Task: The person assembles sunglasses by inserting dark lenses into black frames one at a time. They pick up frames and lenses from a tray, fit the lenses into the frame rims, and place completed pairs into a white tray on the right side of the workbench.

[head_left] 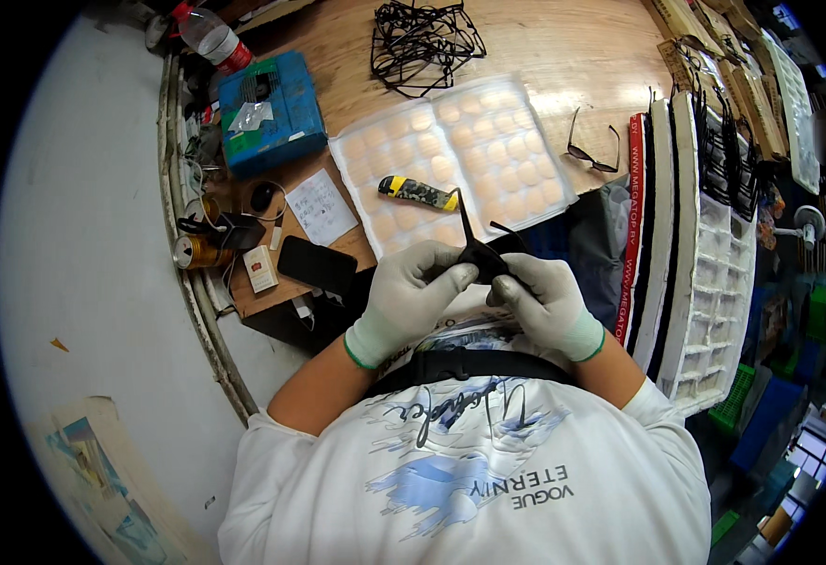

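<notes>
A pair of dark sunglasses (481, 258) is held between my two gloved hands, close in front of my body. My left hand (415, 287), in a white glove with a green cuff, pinches one side of it. At the other side, the thumb and fingers of my right hand (550, 299) close on the frame. One temple arm points up and away from me, the other sticks out to the right. Just beyond lies a yellow and black utility knife (418, 192) on a bubble-wrap sheet (404, 141) over the table.
A tangle of black frames (422, 47) lies at the far side of the wooden table (564, 47). Another pair of sunglasses (594, 158) rests at right, beside upright white trays (705, 301). To the left are a blue box (270, 113), a bottle (213, 40), a paper note (321, 209) and a phone (317, 266).
</notes>
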A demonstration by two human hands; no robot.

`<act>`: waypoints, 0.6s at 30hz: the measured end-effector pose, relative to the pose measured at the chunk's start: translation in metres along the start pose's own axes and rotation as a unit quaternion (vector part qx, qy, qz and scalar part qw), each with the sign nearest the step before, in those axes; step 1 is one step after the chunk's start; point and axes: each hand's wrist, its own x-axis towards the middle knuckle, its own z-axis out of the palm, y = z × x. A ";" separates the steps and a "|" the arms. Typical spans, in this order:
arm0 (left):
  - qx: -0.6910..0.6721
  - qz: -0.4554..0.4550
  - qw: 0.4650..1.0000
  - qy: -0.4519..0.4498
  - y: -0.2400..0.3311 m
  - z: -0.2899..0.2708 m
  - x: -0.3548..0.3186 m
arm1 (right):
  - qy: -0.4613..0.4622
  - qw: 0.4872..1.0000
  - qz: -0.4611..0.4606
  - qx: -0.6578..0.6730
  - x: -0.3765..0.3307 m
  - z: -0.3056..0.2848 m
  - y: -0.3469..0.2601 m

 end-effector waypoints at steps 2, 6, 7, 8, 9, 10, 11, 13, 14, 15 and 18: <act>0.008 -0.008 0.999 -0.051 0.004 -0.007 -0.002 | -0.030 0.998 -0.013 0.047 0.000 -0.008 -0.003; 0.012 -0.004 0.997 -0.078 0.007 -0.010 -0.007 | -0.073 0.991 0.060 0.098 0.001 -0.016 -0.016; 0.042 -0.009 0.997 -0.063 0.005 -0.009 -0.007 | -0.079 0.994 0.049 0.062 0.002 -0.016 -0.008; 0.072 -0.014 0.996 -0.048 0.001 -0.008 -0.006 | -0.064 0.997 0.028 0.041 0.002 -0.013 -0.005; 0.103 -0.017 0.994 -0.032 0.000 -0.007 -0.005 | -0.050 0.999 0.006 0.019 0.000 -0.008 -0.004; 0.123 0.016 0.992 -0.024 -0.001 -0.004 -0.003 | -0.035 0.999 -0.017 -0.004 0.000 -0.003 -0.005; 0.142 0.049 0.988 -0.016 0.000 -0.002 0.000 | -0.018 1.000 -0.007 -0.020 0.000 -0.002 -0.011; 0.174 0.093 0.980 -0.017 0.003 -0.001 0.005 | 0.004 0.998 -0.033 -0.056 0.000 -0.002 -0.012; 0.186 0.106 0.976 -0.027 0.008 -0.001 0.007 | 0.016 0.996 -0.046 -0.074 0.001 -0.003 -0.012; 0.199 0.118 0.972 -0.038 0.012 -0.001 0.008 | 0.018 0.994 -0.066 -0.091 0.002 -0.004 -0.014; 0.212 0.126 0.968 -0.039 0.014 -0.001 0.008 | 0.029 0.985 -0.113 -0.125 0.005 -0.007 -0.016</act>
